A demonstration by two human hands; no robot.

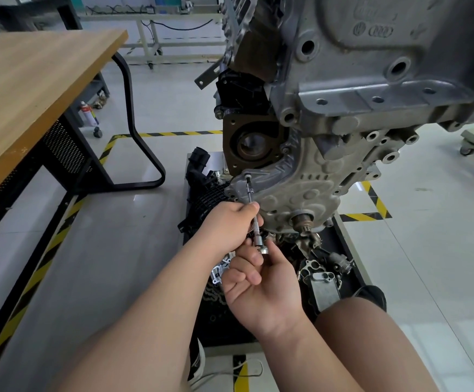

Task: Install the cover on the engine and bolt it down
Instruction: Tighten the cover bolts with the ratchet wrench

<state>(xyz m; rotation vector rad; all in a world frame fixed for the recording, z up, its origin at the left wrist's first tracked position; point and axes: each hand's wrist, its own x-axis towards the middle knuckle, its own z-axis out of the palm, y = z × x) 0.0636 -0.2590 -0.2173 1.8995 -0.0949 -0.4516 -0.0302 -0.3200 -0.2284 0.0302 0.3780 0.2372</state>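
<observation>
Two hands steer the extension bar: our left hand pinches its shaft, our right hand pinches its end, and we keep it square to the bolt at the left edge of the cover on the engine.

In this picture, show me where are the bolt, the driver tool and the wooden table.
bolt point(248, 175): head view, on the bolt's head.
driver tool point(250, 193): head view, on the bare shaft just below the bolt.
wooden table point(32, 80): head view, on the bare top.
</observation>
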